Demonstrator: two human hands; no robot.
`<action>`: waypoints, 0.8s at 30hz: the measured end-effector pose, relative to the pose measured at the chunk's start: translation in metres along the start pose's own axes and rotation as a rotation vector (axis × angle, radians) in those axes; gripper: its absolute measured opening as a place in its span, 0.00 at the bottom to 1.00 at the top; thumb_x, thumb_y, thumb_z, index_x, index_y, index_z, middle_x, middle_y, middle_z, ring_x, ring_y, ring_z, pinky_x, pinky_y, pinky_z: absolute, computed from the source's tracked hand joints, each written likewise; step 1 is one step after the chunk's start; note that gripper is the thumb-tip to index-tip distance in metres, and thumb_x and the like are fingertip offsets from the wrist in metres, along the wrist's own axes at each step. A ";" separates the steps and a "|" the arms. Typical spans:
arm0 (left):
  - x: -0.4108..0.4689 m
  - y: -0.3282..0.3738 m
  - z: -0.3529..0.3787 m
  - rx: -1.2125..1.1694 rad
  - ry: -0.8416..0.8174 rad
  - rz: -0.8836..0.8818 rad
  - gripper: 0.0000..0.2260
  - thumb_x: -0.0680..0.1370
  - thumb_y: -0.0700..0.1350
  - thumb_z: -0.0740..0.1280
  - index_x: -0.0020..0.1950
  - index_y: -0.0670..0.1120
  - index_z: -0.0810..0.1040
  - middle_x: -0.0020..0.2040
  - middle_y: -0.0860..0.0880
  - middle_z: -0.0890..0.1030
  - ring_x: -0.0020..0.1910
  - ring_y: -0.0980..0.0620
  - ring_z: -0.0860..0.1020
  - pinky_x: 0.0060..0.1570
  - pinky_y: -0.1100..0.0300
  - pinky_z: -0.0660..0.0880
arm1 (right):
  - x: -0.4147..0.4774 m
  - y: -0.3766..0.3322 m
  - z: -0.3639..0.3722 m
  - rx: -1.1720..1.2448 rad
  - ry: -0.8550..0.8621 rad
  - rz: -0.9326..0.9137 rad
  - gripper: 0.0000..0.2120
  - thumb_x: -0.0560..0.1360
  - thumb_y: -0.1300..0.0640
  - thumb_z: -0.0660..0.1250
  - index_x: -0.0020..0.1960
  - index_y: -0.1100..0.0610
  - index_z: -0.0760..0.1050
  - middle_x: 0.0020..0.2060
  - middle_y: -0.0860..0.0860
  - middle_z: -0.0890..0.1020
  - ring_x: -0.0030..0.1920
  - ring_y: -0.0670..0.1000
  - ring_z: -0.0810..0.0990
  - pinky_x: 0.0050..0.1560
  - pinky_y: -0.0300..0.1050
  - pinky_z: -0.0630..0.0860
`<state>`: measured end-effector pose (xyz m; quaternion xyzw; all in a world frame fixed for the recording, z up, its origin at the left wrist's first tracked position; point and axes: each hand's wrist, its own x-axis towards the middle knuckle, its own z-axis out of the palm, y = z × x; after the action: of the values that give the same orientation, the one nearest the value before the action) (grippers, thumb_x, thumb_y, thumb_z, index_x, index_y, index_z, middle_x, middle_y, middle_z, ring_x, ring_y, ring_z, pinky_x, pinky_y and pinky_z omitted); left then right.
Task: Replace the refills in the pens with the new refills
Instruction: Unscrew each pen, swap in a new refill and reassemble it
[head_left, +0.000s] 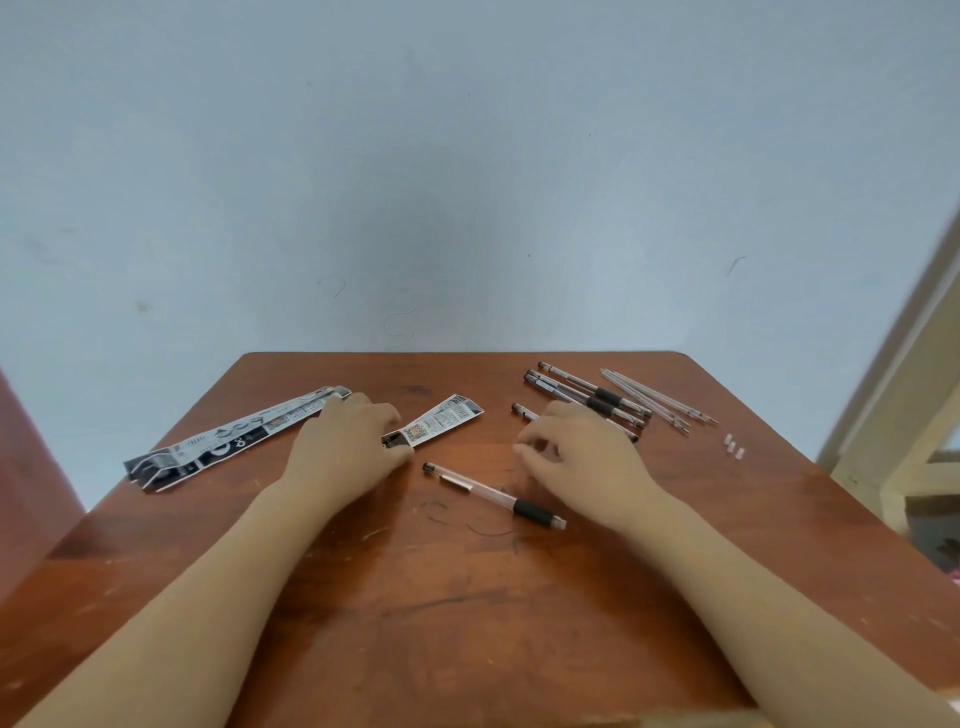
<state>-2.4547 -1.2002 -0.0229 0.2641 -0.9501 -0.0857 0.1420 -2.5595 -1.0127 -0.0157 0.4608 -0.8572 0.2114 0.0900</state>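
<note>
1. A long black-and-white printed packet (234, 441) lay slantwise at the far left of a brown wooden table (467, 597). A large "8" could be read on it, while the smaller print was too blurred to make out.
2. The left hand (348, 447) rested palm down over that packet's far end. Its fingers and thumb were curled round the dark near end of a short packet (441, 423).
3. The short packet pointed away to the right and bore a square scan code. Its other print was unreadable.
4. One clear pen (493, 496) with a black grip lay alone at the middle of the table, between the two hands.
5. The right hand (576, 457) hovered palm down just beyond that pen, its fingers bent and blurred. Whether they pinched anything could not be told.
6. Another pen (522, 412) lay partly hidden beneath that hand.
7. More pens (592, 397) lay side by side at the far right.
8. Thin loose refills (654, 400) lay just beside them.
9. Two small white caps (733, 447) sat near the right edge.
</note>
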 end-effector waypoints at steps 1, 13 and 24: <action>0.000 0.000 0.001 0.011 -0.027 -0.004 0.15 0.75 0.52 0.64 0.60 0.50 0.74 0.58 0.47 0.74 0.60 0.47 0.69 0.56 0.52 0.69 | -0.001 -0.003 0.001 -0.009 -0.017 -0.035 0.12 0.77 0.51 0.58 0.54 0.52 0.78 0.50 0.47 0.77 0.55 0.47 0.72 0.50 0.41 0.69; -0.001 0.002 0.001 0.005 0.107 0.023 0.12 0.78 0.41 0.55 0.53 0.47 0.77 0.52 0.46 0.78 0.50 0.45 0.75 0.44 0.54 0.72 | -0.004 -0.006 -0.004 0.014 0.057 -0.051 0.13 0.78 0.53 0.56 0.53 0.54 0.78 0.50 0.48 0.77 0.52 0.46 0.72 0.48 0.39 0.68; -0.008 0.016 -0.005 -0.162 0.480 0.426 0.16 0.74 0.44 0.54 0.42 0.41 0.80 0.34 0.45 0.81 0.32 0.44 0.78 0.31 0.53 0.73 | -0.002 -0.004 -0.007 0.318 0.275 0.115 0.23 0.75 0.50 0.64 0.68 0.50 0.65 0.55 0.46 0.73 0.47 0.43 0.70 0.46 0.36 0.67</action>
<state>-2.4547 -1.1828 -0.0157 0.0602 -0.9136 -0.0644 0.3970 -2.5552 -1.0106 -0.0089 0.3866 -0.8175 0.4096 0.1201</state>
